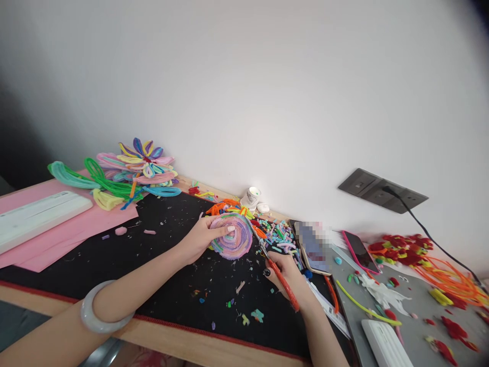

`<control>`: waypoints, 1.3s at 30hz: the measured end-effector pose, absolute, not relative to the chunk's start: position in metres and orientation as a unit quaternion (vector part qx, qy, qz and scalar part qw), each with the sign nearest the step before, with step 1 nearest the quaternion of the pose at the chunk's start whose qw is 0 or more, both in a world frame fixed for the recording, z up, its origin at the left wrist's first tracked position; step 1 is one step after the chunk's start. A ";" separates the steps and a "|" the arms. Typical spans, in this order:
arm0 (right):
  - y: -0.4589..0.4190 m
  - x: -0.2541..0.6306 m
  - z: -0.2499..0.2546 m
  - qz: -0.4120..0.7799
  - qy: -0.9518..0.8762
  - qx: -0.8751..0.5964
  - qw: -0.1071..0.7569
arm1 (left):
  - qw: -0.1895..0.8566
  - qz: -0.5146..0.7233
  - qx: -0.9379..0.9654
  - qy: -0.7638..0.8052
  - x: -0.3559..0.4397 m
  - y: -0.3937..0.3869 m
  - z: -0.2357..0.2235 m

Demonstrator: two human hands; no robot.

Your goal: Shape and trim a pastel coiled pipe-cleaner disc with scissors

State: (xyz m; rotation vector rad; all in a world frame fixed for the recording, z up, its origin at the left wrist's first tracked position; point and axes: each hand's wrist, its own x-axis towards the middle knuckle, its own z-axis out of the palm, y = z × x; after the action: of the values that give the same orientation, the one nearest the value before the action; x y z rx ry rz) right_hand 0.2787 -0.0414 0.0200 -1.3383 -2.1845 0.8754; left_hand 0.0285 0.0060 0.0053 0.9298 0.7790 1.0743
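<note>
A round disc (239, 244) coiled from pink, purple and multicoloured pipe cleaners is held over the black mat (168, 285). My left hand (204, 235) grips its left side, thumb across the front and the other fingers mostly hidden behind. In my right hand (283, 267) are scissors (280, 280) with red-orange handles, their blades pointing up and left at the disc's right edge. Whether the blades touch the disc I cannot tell. Behind the disc lie orange and yellow pipe cleaners (218, 208), and many short cut pieces (280, 234) are heaped to its right.
At the back left, pipe-cleaner flowers (147, 159) lie by pink sheets (114, 219) and a long white device (42, 216). A paper cup (252, 197) stands near the wall. Phones (361, 251), red pieces (405, 250) and a white box (385, 342) lie to the right, below a wall socket (382, 190).
</note>
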 end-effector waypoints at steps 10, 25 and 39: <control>-0.045 0.277 0.024 0.316 -0.805 -0.466 0.187 | 0.649 0.484 0.461 0.364 0.027 0.005 0.005; -0.043 0.280 0.018 0.298 -0.807 -0.475 0.185 | 0.639 0.495 0.453 0.375 0.027 0.006 0.006; -0.039 0.289 0.016 0.303 -0.790 -0.502 0.177 | 0.649 0.451 0.485 0.375 0.022 0.007 0.006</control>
State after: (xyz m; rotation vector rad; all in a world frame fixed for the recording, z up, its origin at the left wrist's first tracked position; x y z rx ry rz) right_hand 0.2888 -0.0387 0.0160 -1.4201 -2.2367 0.8574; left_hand 0.0217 0.0066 0.0057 1.1022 0.8517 1.0241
